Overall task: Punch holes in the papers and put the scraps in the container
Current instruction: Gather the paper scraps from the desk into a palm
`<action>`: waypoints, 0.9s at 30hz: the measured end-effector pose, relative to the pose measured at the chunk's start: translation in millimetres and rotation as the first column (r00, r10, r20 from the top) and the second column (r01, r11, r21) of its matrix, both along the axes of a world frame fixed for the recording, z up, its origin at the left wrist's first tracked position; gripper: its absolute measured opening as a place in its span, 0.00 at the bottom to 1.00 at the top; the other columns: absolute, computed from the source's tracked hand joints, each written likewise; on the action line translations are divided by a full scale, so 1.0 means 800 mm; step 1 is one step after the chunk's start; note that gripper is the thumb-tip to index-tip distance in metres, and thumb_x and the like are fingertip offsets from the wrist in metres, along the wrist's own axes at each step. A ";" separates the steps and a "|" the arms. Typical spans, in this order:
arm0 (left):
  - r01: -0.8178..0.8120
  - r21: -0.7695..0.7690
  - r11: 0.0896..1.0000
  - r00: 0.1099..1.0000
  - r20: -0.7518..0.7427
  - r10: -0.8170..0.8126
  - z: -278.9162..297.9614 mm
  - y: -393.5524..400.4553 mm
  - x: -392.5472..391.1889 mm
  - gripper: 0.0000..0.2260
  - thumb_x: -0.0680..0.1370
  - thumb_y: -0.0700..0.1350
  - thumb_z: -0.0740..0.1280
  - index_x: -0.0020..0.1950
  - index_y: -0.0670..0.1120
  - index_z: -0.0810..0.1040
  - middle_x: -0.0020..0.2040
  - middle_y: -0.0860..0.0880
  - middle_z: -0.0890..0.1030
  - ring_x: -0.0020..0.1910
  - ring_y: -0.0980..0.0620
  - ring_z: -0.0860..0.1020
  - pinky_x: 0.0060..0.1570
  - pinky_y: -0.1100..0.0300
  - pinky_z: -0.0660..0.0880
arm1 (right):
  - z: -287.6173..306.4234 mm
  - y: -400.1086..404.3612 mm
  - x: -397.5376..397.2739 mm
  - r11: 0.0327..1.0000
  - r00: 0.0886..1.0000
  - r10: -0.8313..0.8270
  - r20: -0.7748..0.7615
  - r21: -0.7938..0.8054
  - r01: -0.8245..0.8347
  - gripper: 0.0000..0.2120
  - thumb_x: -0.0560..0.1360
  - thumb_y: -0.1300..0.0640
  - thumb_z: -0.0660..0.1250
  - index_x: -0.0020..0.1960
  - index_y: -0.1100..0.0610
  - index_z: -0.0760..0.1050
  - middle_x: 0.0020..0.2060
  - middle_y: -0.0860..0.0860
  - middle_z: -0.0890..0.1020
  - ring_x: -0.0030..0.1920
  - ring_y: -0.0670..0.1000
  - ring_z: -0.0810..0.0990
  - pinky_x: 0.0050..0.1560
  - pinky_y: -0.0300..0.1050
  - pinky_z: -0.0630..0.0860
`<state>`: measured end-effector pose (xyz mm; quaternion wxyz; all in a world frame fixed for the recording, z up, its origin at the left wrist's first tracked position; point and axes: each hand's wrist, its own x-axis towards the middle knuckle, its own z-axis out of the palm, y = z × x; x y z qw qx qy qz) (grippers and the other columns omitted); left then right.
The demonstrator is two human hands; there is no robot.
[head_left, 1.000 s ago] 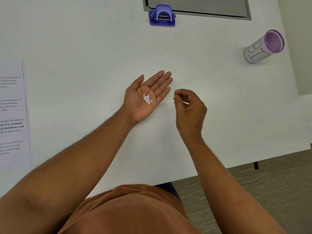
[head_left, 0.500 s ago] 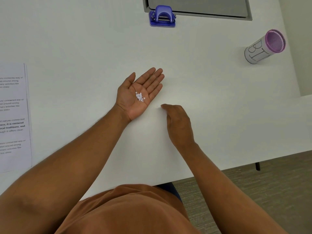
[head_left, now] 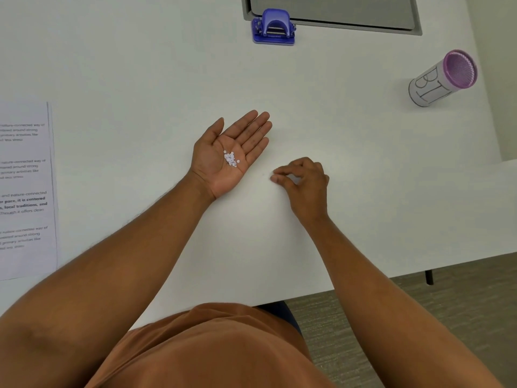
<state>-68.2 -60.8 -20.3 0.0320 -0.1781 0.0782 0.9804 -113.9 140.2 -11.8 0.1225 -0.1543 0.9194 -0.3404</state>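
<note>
My left hand (head_left: 229,152) lies palm up on the white table (head_left: 140,65) with its fingers straight. A small pile of white paper scraps (head_left: 231,159) sits in the palm. Just to the right, my right hand (head_left: 303,182) is palm down, its fingers curled and its thumb and fingertips drawn together at the table surface. No scrap shows between them. The blue hole punch (head_left: 274,28) stands at the far edge. The white cylindrical container (head_left: 440,79) with a purple rim lies tilted at the far right. Printed papers (head_left: 25,189) lie at the left edge.
A grey tray or laptop (head_left: 333,12) sits behind the hole punch at the table's far edge. The table's near edge runs diagonally at the lower right, with carpeted floor (head_left: 447,317) beyond it.
My right hand dropped from beside the left fingertips to the table, lay flat there, then curled its fingers into a pinch. My left hand shifted slightly left, still holding the scraps.
</note>
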 end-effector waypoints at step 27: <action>-0.023 0.002 1.000 1.000 0.021 0.023 -0.001 -0.007 -0.001 0.27 0.89 0.53 0.51 0.81 0.37 0.67 0.79 0.37 0.71 0.80 0.39 0.70 0.81 0.45 0.64 | -0.014 -0.026 0.050 0.977 0.970 -0.213 -0.119 -0.028 0.211 0.26 0.73 0.50 0.79 0.67 0.42 0.74 0.52 0.37 0.84 0.54 0.39 0.72 0.53 0.30 0.69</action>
